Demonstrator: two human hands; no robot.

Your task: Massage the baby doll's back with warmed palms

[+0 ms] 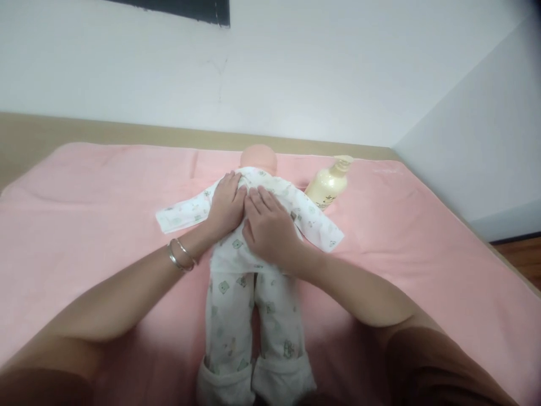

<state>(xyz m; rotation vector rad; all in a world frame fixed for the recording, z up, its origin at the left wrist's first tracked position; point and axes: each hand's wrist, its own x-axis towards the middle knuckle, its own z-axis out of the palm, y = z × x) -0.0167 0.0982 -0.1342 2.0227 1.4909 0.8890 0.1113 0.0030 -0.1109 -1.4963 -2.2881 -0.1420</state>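
Observation:
A baby doll (258,158) lies stretched out with its bald head away from me. It wears a white printed top (236,248) and matching trousers (230,316) with turned-up cuffs. My left hand (227,206) rests flat on the left part of the doll's upper body, fingers extended, with silver bangles (181,255) at the wrist. Beside it, my right hand (270,225) lies flat on the middle and right of the top, fingers stretched forward. The fingertips of both hands nearly meet. The doll's sleeves spread out to either side; its face is not visible.
A cream pump bottle (330,183) lies tilted on the pink sheet (414,242), right of the doll's head. The sheet covers a table with a wooden edge (169,134) against a white wall (296,67). A dark panel (194,8) is on the wall.

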